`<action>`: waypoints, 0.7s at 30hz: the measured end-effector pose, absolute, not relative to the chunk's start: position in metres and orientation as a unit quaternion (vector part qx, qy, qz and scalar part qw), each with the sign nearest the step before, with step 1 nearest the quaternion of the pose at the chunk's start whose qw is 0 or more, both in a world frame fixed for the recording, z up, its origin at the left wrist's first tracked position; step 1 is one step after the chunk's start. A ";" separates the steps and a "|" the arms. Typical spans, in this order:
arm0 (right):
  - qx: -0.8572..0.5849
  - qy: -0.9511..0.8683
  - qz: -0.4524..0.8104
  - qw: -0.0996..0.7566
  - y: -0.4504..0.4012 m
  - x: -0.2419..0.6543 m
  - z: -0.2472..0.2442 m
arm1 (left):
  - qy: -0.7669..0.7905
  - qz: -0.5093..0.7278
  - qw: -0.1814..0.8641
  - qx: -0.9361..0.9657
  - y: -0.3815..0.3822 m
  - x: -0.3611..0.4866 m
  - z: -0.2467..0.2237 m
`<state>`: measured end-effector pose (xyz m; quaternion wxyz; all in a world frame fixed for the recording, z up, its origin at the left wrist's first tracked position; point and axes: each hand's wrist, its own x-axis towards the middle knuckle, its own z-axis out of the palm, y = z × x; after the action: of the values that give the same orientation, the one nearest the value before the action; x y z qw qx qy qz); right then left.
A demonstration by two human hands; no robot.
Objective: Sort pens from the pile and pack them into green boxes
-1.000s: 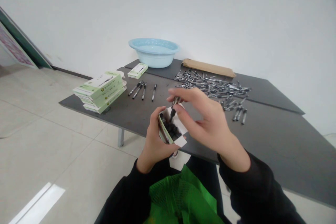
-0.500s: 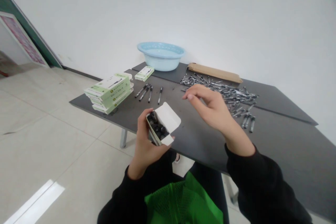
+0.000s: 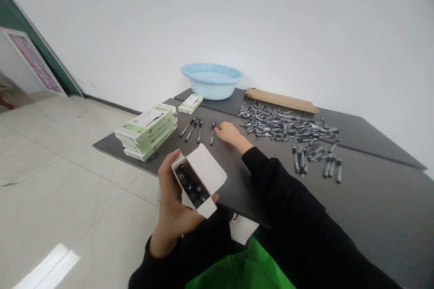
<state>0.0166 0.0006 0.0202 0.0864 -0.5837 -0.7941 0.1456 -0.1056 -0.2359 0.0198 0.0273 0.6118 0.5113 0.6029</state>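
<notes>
An open white carton (image 3: 206, 169) is held in my left hand (image 3: 172, 203), its flap folded back and its mouth tilted toward me. Several dark pen ends (image 3: 191, 185) show inside it, packed upright. My right hand (image 3: 228, 133) reaches down to the table, fingers curled together with the tips at a single black pen (image 3: 212, 133); the far fingers are hidden. Left of that pen lie three similar pens (image 3: 191, 130), side by side. A large heap of pens (image 3: 288, 124) spreads to the right, with smaller groups (image 3: 300, 160) nearer me.
Stacked green-and-white boxes (image 3: 147, 131) stand at the table's left edge. Behind them lies another box (image 3: 190, 104) near a light-blue basin (image 3: 213, 83). A flat brown cardboard piece (image 3: 281, 100) lies behind the heap, close to the wall. The dark table (image 3: 366, 203) extends right.
My right hand has moved left and down from above the table to the single pen. The carton is nearer and lower in view. A small group of pens, previously behind my arm, now shows.
</notes>
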 end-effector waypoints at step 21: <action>-0.292 -0.741 0.271 0.541 -0.122 0.132 0.128 | 0.458 0.630 0.158 0.608 -0.218 -0.058 0.000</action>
<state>0.1316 -0.1215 0.1279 0.5407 -0.2920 -0.7410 0.2709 -0.0584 -0.2177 0.0000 0.1579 0.6076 0.4575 0.6297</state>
